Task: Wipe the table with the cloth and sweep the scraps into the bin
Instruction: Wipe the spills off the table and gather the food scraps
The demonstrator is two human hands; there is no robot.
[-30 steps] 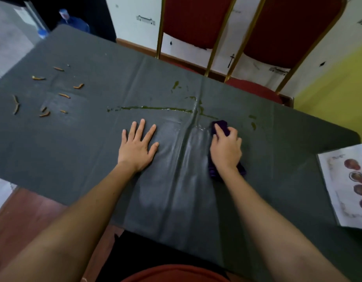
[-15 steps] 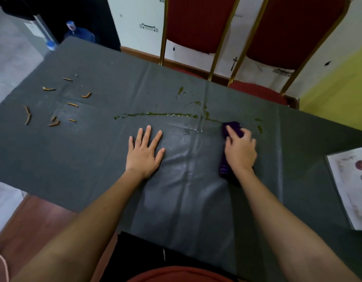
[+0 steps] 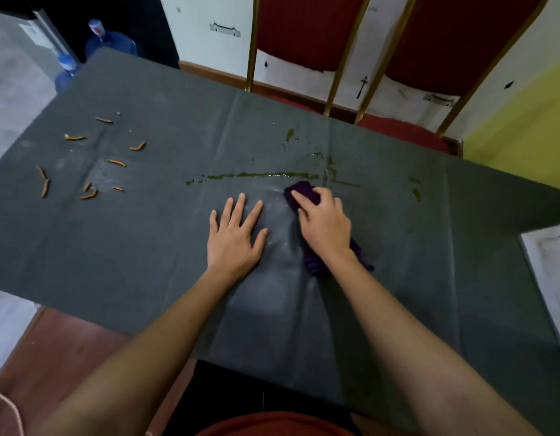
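Far left on the dark tabletop: scattered orange-brown scraps, too small to identify. At centre, left hand flat and palm down, fingers spread, grasping nothing. Just beyond, a thin green spill streak. Next, right hand curled over the purple cloth, mostly hidden under palm and wrist. Far right, a printed sheet, blurred, cut off by the edge.

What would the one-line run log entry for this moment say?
step: wipe | right hand: holds purple cloth at green spill | left hand: flat on table | scraps: unswept, far left
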